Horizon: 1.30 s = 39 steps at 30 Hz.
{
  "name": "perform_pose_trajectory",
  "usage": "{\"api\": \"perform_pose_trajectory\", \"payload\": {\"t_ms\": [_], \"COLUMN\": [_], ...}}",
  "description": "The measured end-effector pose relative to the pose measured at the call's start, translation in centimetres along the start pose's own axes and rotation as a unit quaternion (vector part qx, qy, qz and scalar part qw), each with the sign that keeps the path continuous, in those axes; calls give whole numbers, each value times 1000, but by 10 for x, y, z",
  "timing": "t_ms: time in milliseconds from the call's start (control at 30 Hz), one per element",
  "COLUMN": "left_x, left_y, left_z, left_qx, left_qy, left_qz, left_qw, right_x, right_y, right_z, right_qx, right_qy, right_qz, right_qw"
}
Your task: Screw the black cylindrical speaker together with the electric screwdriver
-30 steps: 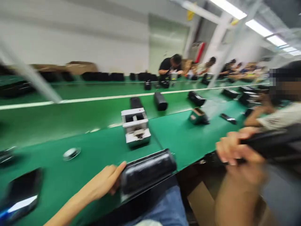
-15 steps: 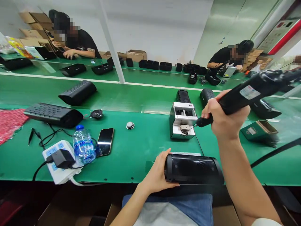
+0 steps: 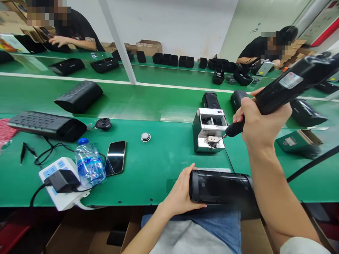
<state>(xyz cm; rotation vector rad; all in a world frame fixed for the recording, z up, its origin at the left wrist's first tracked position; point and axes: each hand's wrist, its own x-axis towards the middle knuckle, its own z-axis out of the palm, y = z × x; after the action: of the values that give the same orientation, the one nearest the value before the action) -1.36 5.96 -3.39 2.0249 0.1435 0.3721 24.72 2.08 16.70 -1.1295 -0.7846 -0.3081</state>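
A black cylindrical speaker (image 3: 219, 188) lies at the near edge of the green workbench (image 3: 161, 169), with the left hand (image 3: 180, 190) curled around its end, fingers closed on it. The right hand (image 3: 261, 120) wraps tightly around an electric screwdriver (image 3: 288, 90), whose bit sits just beside a metal jig (image 3: 209, 130). Toward the left stand a water bottle (image 3: 88, 163) and a smartphone (image 3: 115, 158).

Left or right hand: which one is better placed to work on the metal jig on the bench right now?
Right, probably. The right hand holds an electric screwdriver with its bit tip at the metal jig. The left hand is further off and occupied, holding a black cylindrical speaker at the bench edge.
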Motion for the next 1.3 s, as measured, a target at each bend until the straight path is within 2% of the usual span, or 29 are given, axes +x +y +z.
{"api": "perform_pose_trajectory", "payload": {"t_ms": [100,200,267,300,433,500,633,800,867,900,967,1033,1067,1100,1167,1200,1267,1300], "left_x": [0,1,2,2,3,3,4,4,4,4,5,5,5,5,5,4,2,2], "left_y": [-1,-3,-4,-4,-3,-3,-4,-5,-6,-6,-7,-7,-7,-6,-4,-4,-5,-6], "left_z": [0,-1,0,0,1,2,2,3,4,4,5,4,4,3,3,3,4,5], "left_qx": [4,3,6,8,15,15,7,15,15,15,13,11,11,12,16,18,23,26], "left_qy": [-1,0,4,6,16,17,17,24,26,26,26,29,28,27,21,19,17,18], "left_qz": [3,9,16,19,22,22,24,33,34,33,32,32,31,32,32,30,24,21], "left_qw": [1000,1000,1000,1000,1000,1000,1000,999,999,999,999,999,999,999,999,999,999,999], "right_x": [2,5,6,5,-1,-4,-7,-3,2,6,14,19,19,18,13,10,4,1], "right_y": [3,6,6,5,0,-2,-4,-8,-12,-13,-14,-9,-5,-1,6,8,9,8], "right_z": [-2,-4,-3,-2,1,1,1,-1,-5,-7,-9,-7,-4,0,7,10,12,12], "right_qx": [11,64,83,81,35,22,21,27,47,62,100,120,120,105,45,9,-32,-35], "right_qy": [-27,-147,-192,-185,-79,-54,-40,-60,-108,-152,-267,-334,-327,-288,-141,-67,23,37], "right_qz": [-20,-19,-14,-20,-46,-48,-52,-35,-13,2,38,57,48,29,-18,-28,-18,-7], "right_qw": [999,987,978,979,995,997,998,997,993,986,958,933,936,951,989,997,999,999]}}
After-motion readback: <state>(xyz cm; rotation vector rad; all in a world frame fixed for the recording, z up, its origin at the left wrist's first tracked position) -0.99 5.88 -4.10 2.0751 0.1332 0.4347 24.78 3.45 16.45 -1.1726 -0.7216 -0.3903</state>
